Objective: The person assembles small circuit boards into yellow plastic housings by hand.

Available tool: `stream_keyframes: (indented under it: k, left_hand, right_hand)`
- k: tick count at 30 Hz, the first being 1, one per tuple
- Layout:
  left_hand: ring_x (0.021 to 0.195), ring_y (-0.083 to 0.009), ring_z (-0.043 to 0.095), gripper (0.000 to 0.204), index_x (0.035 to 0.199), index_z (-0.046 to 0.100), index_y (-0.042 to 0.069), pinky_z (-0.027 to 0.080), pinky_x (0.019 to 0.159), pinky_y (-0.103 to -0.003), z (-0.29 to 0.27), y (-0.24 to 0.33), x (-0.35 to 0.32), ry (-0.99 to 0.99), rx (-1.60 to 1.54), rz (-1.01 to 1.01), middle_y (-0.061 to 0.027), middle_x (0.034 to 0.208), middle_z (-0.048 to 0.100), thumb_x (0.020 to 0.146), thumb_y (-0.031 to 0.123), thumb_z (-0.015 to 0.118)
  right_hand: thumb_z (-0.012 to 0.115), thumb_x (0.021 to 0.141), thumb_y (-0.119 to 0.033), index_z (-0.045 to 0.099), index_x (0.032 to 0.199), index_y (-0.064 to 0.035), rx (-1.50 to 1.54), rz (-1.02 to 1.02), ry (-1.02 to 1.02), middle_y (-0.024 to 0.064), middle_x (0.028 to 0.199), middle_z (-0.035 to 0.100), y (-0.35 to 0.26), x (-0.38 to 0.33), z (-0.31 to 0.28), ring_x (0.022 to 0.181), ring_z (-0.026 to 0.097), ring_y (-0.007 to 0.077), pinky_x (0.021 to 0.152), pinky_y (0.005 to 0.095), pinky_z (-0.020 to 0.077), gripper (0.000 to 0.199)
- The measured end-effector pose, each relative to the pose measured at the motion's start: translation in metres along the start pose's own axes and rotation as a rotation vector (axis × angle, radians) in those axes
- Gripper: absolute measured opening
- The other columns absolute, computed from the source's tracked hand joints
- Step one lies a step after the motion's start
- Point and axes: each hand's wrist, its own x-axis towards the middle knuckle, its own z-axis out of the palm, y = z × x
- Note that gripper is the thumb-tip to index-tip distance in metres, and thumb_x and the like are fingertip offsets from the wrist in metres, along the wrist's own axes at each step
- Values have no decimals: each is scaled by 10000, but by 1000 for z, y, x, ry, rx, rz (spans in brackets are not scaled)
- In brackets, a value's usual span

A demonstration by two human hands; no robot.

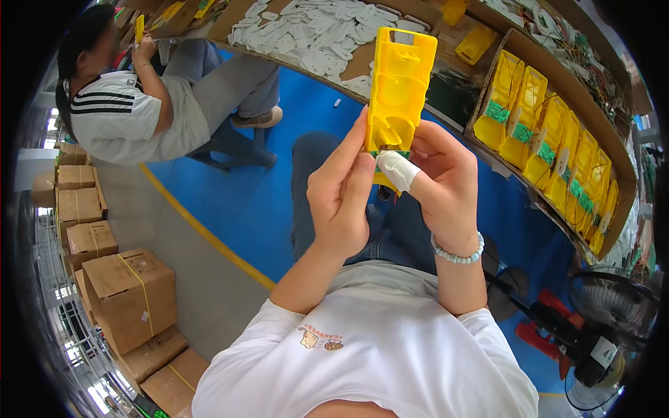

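Both of my hands hold one yellow plastic housing (pixel 398 87) upright in front of me, its hollow inner side facing me. My left hand (pixel 341 184) is closed on its lower left side, thumb and fingers pressed near the bottom end. My right hand (pixel 446 177) grips the lower right side; its thumb, wrapped in white tape, presses on a small green circuit board (pixel 380 155) at the housing's lower end. The thumb hides most of that board. A beaded bracelet (pixel 456 256) circles my right wrist.
At the right, a cardboard box (pixel 481 132) holds several yellow housings (pixel 533 94) with green boards and wires. White plastic parts (pixel 313 35) lie heaped on the bench ahead. A person (pixel 132 104) sits at the left. Cartons (pixel 132 299) stack at lower left; a fan (pixel 606 306) stands lower right.
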Motion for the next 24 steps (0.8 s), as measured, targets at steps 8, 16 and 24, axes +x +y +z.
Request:
stream_keyframes:
  k: [8, 16, 24]
  left_hand:
    - [1059, -158, 589, 450, 1366, 404, -75, 465, 886, -258, -5, 3, -2, 13, 49, 36, -171, 1222, 584, 930, 25, 456]
    - [1111, -176, 568, 477, 1382, 355, -91, 463, 920, -276, 0, -3, 2, 63, -219, -146, -181, 1283, 533, 926, 12, 451]
    - [1137, -232, 569, 446, 1336, 404, -122, 458, 949, -318, 1, -6, -4, 187, -196, -142, -205, 1285, 532, 913, 18, 433]
  right_hand:
    - [681, 812, -25, 579, 1136, 74, 54, 28, -19, 73, 1005, 667, 4, 2, 7, 836, 599, 94, 735, 227, 493, 354]
    - [661, 840, -24, 535, 1221, 68, 67, 97, -85, 119, 1099, 654, 15, 6, -4, 983, 623, 153, 851, 266, 513, 412]
    - [639, 841, 20, 516, 1246, 87, 234, 184, -127, 150, 1155, 627, 9, -3, -11, 1049, 605, 173, 930, 304, 495, 428]
